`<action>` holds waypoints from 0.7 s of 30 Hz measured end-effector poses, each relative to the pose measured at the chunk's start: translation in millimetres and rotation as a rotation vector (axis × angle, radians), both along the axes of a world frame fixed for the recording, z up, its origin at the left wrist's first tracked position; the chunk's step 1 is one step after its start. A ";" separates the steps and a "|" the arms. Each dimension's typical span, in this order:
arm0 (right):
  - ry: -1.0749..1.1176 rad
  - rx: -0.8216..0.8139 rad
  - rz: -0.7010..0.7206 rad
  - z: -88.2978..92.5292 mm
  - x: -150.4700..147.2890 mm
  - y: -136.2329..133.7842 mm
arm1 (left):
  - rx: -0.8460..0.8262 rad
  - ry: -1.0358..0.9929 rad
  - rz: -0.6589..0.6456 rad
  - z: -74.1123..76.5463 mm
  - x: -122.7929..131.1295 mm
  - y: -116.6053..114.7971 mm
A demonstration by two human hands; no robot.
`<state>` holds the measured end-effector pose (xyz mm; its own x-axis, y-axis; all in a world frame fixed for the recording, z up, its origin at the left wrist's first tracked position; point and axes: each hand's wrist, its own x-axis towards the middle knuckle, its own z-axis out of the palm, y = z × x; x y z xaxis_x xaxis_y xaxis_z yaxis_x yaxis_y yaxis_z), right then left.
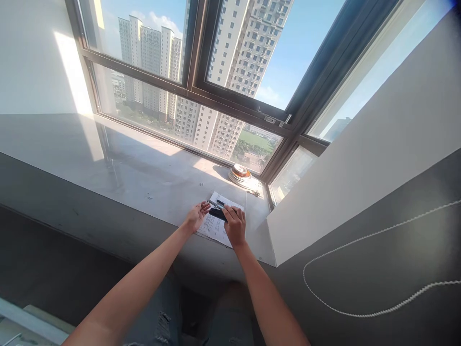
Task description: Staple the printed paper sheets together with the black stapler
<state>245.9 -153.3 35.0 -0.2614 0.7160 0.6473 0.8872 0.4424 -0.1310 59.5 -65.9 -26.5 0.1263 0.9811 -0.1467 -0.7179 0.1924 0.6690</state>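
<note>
My right hand (pixel 235 222) is wrapped over a black elongated object (pixel 218 213) whose exact kind I cannot make out. A slim silvery bar (pixel 215 204) sticks out along its upper side, pointing left. Just left of that bar's tip is my left hand (pixel 198 215), palm turned up and fingers apart, with nothing visible in it. Under both hands, printed paper sheets (pixel 218 231) lie near the front edge of the window sill (pixel 144 178).
A round stacked object with white and copper-coloured rings (pixel 240 176) sits by the window corner, with small metal pieces (pixel 254 193) beside it. The window frame (pixel 230 108) rises behind. A white beaded cord (pixel 345 315) hangs at the right, near the angled wall (pixel 324 192).
</note>
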 end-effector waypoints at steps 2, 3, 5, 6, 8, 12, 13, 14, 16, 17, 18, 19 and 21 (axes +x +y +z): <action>0.123 0.005 -0.074 -0.1 6.4 1.6 | 0.048 0.027 -0.003 0.3 -1.4 -3.0; 0.200 -0.010 -0.120 -0.5 9.2 3.6 | 0.081 0.046 -0.009 0.8 -1.9 -4.6; 0.376 -0.100 -0.216 -2.3 13.5 9.2 | 0.163 0.101 -0.033 3.1 -1.6 -8.0; 0.460 -0.165 -0.259 -4.0 15.1 12.4 | 0.208 0.142 -0.050 4.8 -0.9 -9.8; 0.579 -0.291 -0.321 -9.4 17.4 18.2 | 0.293 0.244 -0.082 9.0 1.5 -13.7; 0.639 -0.401 -0.361 -21.0 19.6 24.2 | 0.465 0.483 -0.137 18.1 4.7 -21.7; 0.638 -0.412 -0.336 -22.0 19.6 24.3 | 0.499 0.544 -0.157 20.0 4.7 -23.3; 0.630 -0.408 -0.308 -21.5 19.4 23.7 | 0.529 0.602 -0.180 21.5 4.5 -24.6; 0.602 -0.322 -0.275 -16.6 18.0 20.1 | 0.572 0.698 -0.226 23.9 3.7 -26.6; 0.588 -0.249 -0.260 -12.8 16.7 17.0 | 0.585 0.733 -0.242 24.8 3.3 -27.3; 0.583 -0.176 -0.229 -8.6 15.0 13.1 | 0.593 0.758 -0.251 25.5 3.0 -27.8; 0.586 -0.122 -0.161 -4.7 13.0 8.8 | 0.599 0.776 -0.256 26.0 2.7 -28.2; 0.582 -0.105 0.077 0.8 8.3 -0.4 | 0.615 0.798 -0.259 26.4 2.2 -28.4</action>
